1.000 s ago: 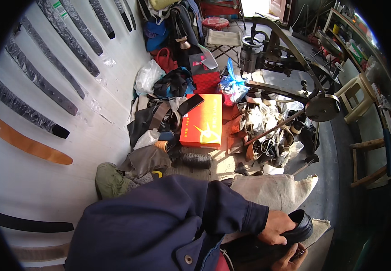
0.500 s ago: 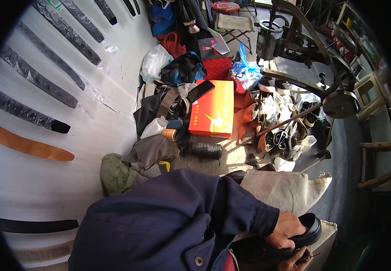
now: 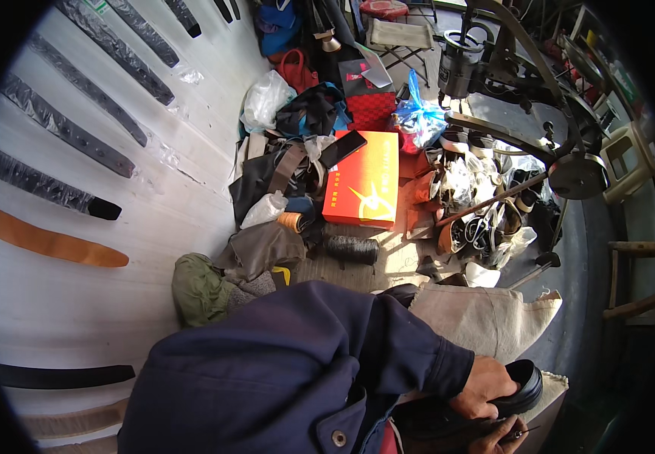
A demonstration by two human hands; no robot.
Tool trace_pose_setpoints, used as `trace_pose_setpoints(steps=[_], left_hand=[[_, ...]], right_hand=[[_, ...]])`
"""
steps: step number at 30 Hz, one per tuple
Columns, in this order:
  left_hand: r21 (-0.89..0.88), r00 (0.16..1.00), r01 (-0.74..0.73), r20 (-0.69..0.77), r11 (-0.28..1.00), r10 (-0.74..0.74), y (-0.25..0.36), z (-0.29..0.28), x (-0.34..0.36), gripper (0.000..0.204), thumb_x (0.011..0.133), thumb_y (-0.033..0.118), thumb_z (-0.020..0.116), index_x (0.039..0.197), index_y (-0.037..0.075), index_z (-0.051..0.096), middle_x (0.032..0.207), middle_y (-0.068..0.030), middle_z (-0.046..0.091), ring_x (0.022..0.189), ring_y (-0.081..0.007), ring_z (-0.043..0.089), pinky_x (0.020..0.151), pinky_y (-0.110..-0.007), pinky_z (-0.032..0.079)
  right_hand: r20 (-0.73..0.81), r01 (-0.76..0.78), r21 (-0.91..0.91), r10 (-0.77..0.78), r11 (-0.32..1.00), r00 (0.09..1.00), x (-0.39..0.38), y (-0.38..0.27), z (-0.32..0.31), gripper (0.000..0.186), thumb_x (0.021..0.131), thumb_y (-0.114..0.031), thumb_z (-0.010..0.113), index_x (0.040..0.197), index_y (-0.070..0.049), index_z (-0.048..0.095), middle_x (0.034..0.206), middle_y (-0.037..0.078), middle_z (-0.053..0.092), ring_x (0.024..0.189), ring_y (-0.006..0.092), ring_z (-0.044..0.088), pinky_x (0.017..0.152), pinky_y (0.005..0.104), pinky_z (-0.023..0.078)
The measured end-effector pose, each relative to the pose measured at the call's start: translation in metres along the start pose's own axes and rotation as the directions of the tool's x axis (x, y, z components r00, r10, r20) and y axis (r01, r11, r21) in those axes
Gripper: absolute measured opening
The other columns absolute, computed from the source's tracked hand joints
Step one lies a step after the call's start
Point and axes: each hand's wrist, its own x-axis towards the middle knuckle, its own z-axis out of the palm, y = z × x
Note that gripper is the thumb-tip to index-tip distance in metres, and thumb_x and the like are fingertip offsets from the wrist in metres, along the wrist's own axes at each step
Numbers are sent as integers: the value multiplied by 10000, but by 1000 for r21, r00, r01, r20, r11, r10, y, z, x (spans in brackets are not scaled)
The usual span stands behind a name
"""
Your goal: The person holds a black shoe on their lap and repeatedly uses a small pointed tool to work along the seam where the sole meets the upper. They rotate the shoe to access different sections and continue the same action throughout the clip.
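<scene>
A black leather shoe (image 3: 528,387) lies over my lap at the lower right, its opening turned up. My left hand (image 3: 483,387) reaches across from a dark navy sleeve and grips the shoe, with fingers bent into its opening. Just below it, my right hand (image 3: 498,437) is closed around a small tool with a thin metal point (image 3: 523,433), perhaps an awl; most of it is hidden in the fingers. Beneath the shoe and hands lies a beige canvas cloth (image 3: 486,314).
Ahead sit an orange-red box (image 3: 361,185) with a black phone (image 3: 343,150) on it and a dark thread spool (image 3: 352,249). Several shoes and plastic bags are heaped to the right, beside a black sewing machine (image 3: 494,129). Belts (image 3: 48,234) hang on the white left panel.
The whole scene has slid slightly rightward in the picture. Both hands keep nearly the same pose and hold on the shoe and the tool.
</scene>
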Motion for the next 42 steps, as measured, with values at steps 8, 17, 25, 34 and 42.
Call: trace_pose_setpoints(steps=[8,17,25,34,42], left_hand=[[48,1000,-17,-8,999,18,-2,5,2,354,838,264,740,938,-48,609,819,-278,673,855,-484,675,731,-533,537],[32,1000,-12,14,999,12,0,3,3,360,846,260,746,931,-58,600,827,-284,669,854,-487,673,724,-523,538],[47,1000,-10,18,999,9,1,2,3,360,852,261,747,942,-55,599,829,-282,670,854,-486,674,724,-524,538],[54,1000,-6,26,999,4,1,2,3,366,848,257,741,957,-59,591,824,-286,666,856,-493,668,725,-532,534],[63,1000,-2,31,998,0,2,1,3,370,842,256,744,944,-60,579,811,-285,658,852,-503,656,717,-543,522]], right_hand=[[-6,50,-11,-50,999,999,2,-3,0,243,924,-167,785,879,50,685,701,121,642,594,228,574,558,344,455],[2,2,35,-2,999,1000,1,-11,0,224,945,-151,764,894,53,684,730,121,645,630,222,584,588,336,462],[-2,16,4,-16,1000,1000,2,-10,0,212,941,-144,765,910,53,694,741,118,644,643,230,578,608,347,465],[-4,-10,5,10,1000,1000,-1,-4,-3,203,942,-144,761,922,48,699,747,117,638,649,226,575,603,341,459],[15,-64,66,63,996,998,0,-7,-2,204,947,-145,756,940,50,695,762,116,643,654,222,578,606,338,464]])
